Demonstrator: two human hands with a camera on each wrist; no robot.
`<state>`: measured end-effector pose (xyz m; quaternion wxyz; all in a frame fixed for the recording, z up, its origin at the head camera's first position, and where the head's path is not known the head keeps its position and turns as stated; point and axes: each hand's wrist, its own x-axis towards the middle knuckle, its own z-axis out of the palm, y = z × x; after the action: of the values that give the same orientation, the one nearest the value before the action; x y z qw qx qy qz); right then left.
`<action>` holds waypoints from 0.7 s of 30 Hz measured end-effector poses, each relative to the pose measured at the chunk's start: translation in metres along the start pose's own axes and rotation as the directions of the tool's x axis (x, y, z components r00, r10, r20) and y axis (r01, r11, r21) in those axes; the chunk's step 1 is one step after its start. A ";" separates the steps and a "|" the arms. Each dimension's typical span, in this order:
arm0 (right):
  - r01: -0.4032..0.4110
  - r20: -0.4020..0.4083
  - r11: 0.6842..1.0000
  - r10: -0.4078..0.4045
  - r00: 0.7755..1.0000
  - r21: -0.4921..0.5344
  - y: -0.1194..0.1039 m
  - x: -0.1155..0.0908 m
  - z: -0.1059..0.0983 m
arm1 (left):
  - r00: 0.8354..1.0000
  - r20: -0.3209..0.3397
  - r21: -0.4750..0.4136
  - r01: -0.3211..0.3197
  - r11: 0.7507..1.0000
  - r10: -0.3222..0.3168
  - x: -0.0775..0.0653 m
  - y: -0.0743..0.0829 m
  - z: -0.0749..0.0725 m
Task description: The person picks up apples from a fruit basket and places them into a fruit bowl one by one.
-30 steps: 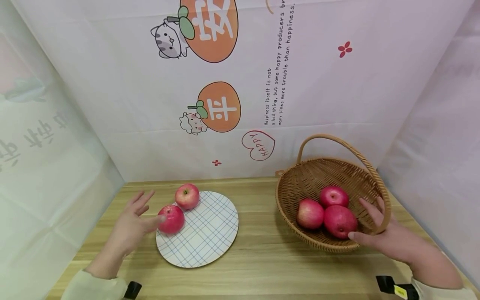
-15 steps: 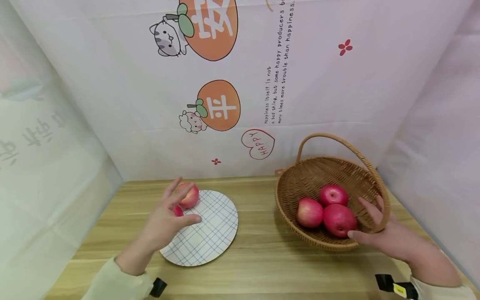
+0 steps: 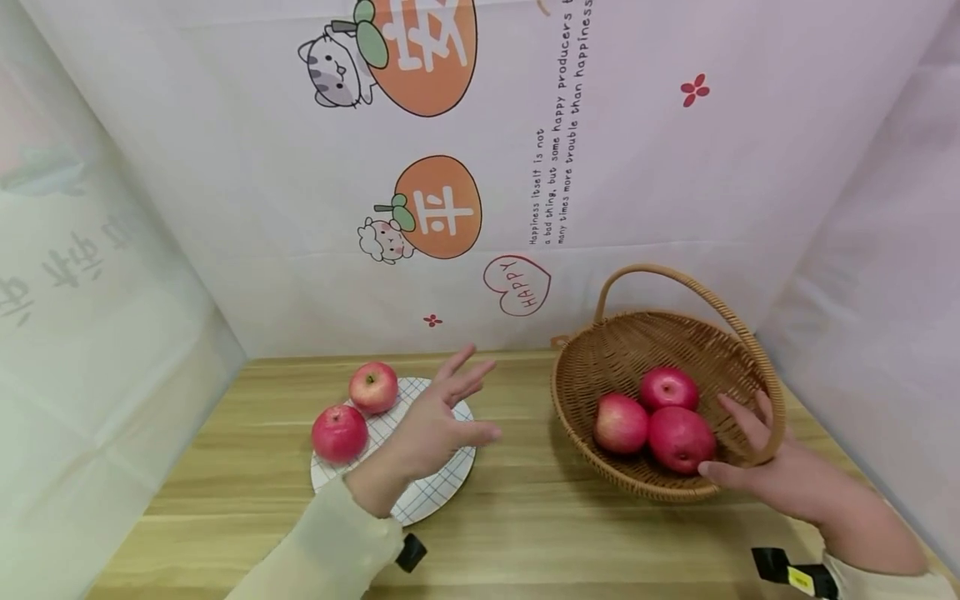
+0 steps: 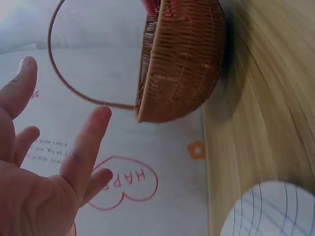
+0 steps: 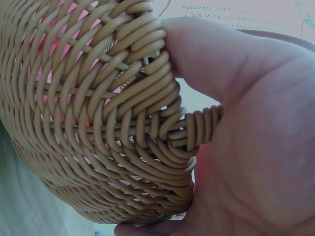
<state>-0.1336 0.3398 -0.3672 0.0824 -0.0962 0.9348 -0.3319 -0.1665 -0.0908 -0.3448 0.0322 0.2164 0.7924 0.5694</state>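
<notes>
My left hand [image 3: 431, 429] is in the air over the right part of the checked plate [image 3: 442, 492], fingers spread and holding nothing. Two red apples sit on the plate's left side, one at the back [image 3: 373, 387] and one nearer [image 3: 340, 433]. With my right hand [image 3: 787, 475] I grip the right rim of the wicker basket [image 3: 712, 346], where its handle joins; the right wrist view shows the weave [image 5: 98, 113] close up. Inside the basket lie three apples: a back one [image 3: 669, 388], a left one [image 3: 621, 423] and a front one [image 3: 681, 439].
The wooden table [image 3: 517, 525] runs between plate and basket. A printed white cloth [image 3: 622, 167] stands as a wall behind, with further cloth [image 3: 90, 333] at the left side. The basket's tall handle [image 3: 697, 287] arches over its opening.
My left hand has swept right, from beside the nearer apple across the plate, uncovering both apples there. My right hand and the basket have stayed in place.
</notes>
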 end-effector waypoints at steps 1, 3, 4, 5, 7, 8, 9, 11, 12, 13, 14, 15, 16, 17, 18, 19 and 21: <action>0.000 0.001 1.000 0.000 1.000 0.000 0.000 0.000 0.000 | 1.000 0.018 -0.012 -0.010 1.000 0.010 0.004 0.000 0.004; 0.000 0.003 1.000 0.000 1.000 0.002 0.000 0.000 0.000 | 0.998 0.048 -0.020 -0.029 0.999 0.029 0.012 0.000 0.013; 0.004 0.003 1.000 -0.004 1.000 0.004 0.001 0.000 0.000 | 0.998 0.062 -0.017 -0.033 0.999 0.034 0.015 0.000 0.017; 0.005 0.003 1.000 -0.005 1.000 0.008 0.001 0.000 0.000 | 0.997 0.072 -0.006 -0.029 1.000 0.030 0.019 0.000 0.021; 0.006 0.003 1.000 -0.006 1.000 0.015 0.002 0.001 0.000 | 0.995 0.092 -0.004 -0.035 0.999 0.035 0.026 0.000 0.030; 0.005 0.001 1.000 -0.005 1.000 0.013 0.002 0.001 0.000 | 0.994 0.100 -0.011 -0.030 0.999 0.031 0.029 0.001 0.034; 0.006 0.000 1.000 -0.006 1.000 0.015 0.002 0.000 0.000 | 0.993 0.111 -0.030 -0.026 0.999 0.029 0.031 0.002 0.038; 0.011 -0.005 1.000 -0.011 1.000 0.009 0.002 0.000 0.000 | 0.991 0.132 -0.071 -0.008 0.997 0.017 0.036 0.004 0.046; 0.018 -0.011 1.000 -0.018 1.000 0.005 0.002 -0.001 0.001 | 0.990 0.144 -0.100 0.000 0.995 0.014 0.038 0.005 0.050; 0.026 -0.017 1.000 -0.026 1.000 0.005 0.002 -0.001 0.001 | 0.988 0.154 -0.120 0.013 0.993 0.005 0.040 0.006 0.054; 0.037 -0.025 0.999 -0.037 0.999 0.007 0.001 -0.001 0.001 | 0.987 0.163 -0.128 0.021 0.992 0.000 0.042 0.007 0.058; 0.048 -0.032 0.999 -0.048 0.998 0.012 0.001 -0.001 0.002 | 0.986 0.168 -0.129 0.024 0.991 -0.002 0.044 0.008 0.061; 0.057 -0.039 0.998 -0.056 0.998 0.018 0.000 -0.001 0.003 | 0.986 0.169 -0.115 0.029 0.993 -0.009 0.046 0.009 0.064; 0.065 -0.047 0.998 -0.063 0.997 0.021 -0.001 -0.001 0.003 | 0.986 0.166 -0.080 0.027 0.996 -0.014 0.047 0.010 0.068; 0.073 -0.055 0.997 -0.071 0.996 0.023 -0.001 -0.001 0.004 | 0.987 0.161 -0.053 0.030 0.998 -0.021 0.049 0.010 0.071; 0.076 -0.060 0.997 -0.075 0.995 0.027 -0.001 -0.001 0.004 | 0.987 0.157 -0.027 0.034 0.999 -0.029 0.051 0.010 0.074; 0.082 -0.070 0.996 -0.080 0.994 0.023 -0.002 -0.001 0.006 | 0.988 0.149 -0.015 0.055 0.998 -0.052 0.054 0.010 0.079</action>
<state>-0.1309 0.3351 -0.3703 0.0377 -0.1216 0.9279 -0.3503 -0.1887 0.0032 -0.3524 0.1084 0.2364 0.7880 0.5581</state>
